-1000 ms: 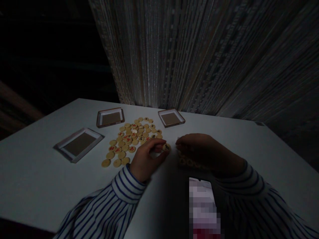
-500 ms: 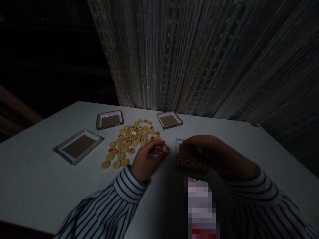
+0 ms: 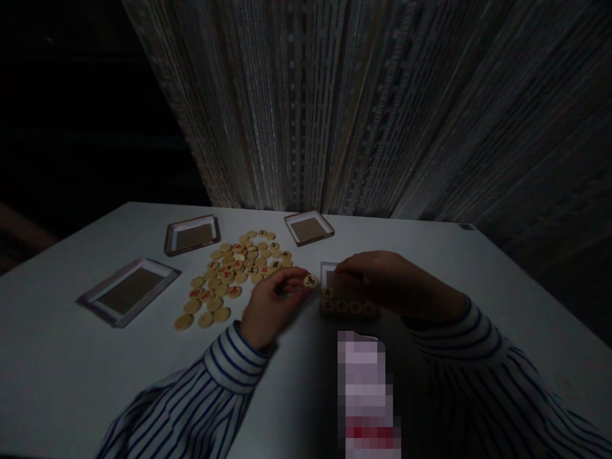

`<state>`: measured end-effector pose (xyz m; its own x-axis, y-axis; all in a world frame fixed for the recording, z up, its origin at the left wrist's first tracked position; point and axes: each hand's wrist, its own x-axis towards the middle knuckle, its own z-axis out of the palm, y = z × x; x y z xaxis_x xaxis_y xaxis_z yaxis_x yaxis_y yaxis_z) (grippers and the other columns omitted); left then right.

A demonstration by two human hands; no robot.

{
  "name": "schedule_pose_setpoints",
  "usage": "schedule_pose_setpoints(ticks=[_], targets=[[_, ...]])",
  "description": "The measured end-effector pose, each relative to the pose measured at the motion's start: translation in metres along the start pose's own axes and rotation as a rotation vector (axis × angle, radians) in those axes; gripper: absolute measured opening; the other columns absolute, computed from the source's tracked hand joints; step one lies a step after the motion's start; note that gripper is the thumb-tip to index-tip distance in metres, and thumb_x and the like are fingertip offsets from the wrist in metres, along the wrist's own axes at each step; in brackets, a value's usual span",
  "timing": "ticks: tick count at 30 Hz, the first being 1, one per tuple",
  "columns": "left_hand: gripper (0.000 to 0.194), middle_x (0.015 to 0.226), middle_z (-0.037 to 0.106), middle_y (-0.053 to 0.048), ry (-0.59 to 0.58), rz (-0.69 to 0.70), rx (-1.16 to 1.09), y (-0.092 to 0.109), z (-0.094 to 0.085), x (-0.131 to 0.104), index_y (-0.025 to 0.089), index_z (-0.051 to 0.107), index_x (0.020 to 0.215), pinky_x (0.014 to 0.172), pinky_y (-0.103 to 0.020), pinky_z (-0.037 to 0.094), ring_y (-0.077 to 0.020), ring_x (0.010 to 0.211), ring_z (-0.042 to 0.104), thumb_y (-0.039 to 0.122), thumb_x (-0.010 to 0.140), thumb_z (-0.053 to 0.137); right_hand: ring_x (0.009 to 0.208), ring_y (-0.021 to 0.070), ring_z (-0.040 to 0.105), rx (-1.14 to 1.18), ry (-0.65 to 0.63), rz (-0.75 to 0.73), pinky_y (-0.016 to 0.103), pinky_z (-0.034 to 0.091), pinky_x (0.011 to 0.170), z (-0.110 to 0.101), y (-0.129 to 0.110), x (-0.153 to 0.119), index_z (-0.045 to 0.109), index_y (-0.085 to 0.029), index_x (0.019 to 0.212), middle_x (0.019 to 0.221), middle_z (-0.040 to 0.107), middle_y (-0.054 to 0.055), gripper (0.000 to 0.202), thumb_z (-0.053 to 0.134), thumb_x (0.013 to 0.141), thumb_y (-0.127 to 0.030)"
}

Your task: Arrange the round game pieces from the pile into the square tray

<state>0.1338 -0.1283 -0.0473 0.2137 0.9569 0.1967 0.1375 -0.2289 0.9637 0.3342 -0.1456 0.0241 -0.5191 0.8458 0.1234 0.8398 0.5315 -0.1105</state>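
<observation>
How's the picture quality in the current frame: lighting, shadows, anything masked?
Head view: dim overall, upper left nearly black; head view: shadow darkens the right hand and the box, leaving the marks on the boxed pieces hard to read; head view: the held piece in the left hand shows its black mark; head view: coarse pixel blocks mask the phone.

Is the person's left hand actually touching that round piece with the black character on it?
Touching. The head view shows the left hand pinching the round piece by its edge.
</observation>
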Motion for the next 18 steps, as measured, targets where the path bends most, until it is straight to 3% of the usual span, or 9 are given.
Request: schedule_pose_setpoints(ticks=[9,18], targets=[[0.029,0.067,0.064,0.0,-0.054,-0.077,-0.241,0.018,0.021,0.017,0.014,0.059,0.087,0.063,-0.024,0.049,-0.0116,0.065,0.06,0.025,0.062,0.068,0.076,0.0165,0.061,-0.082,-0.016,0.089,0.025,0.041,0.062,-0.004,0.001,-0.001,0.063,-0.019,0.097,0.088,0.068,0.005,0.022,0.048,0.081,-0.023],[0.024,0.064,0.063,0.002,-0.063,-0.121,-0.354,0.001,0.031,0.007,0.015,0.059,0.083,0.062,-0.023,0.049,-0.0109,0.063,0.061,0.019,0.061,0.067,0.072,0.0147,0.06,-0.028,-0.026,0.069,0.024,0.04,0.06,0.003,0.008,-0.002,0.063,-0.018,0.093,0.084,0.067,0.005,0.02,0.047,0.082,-0.021]])
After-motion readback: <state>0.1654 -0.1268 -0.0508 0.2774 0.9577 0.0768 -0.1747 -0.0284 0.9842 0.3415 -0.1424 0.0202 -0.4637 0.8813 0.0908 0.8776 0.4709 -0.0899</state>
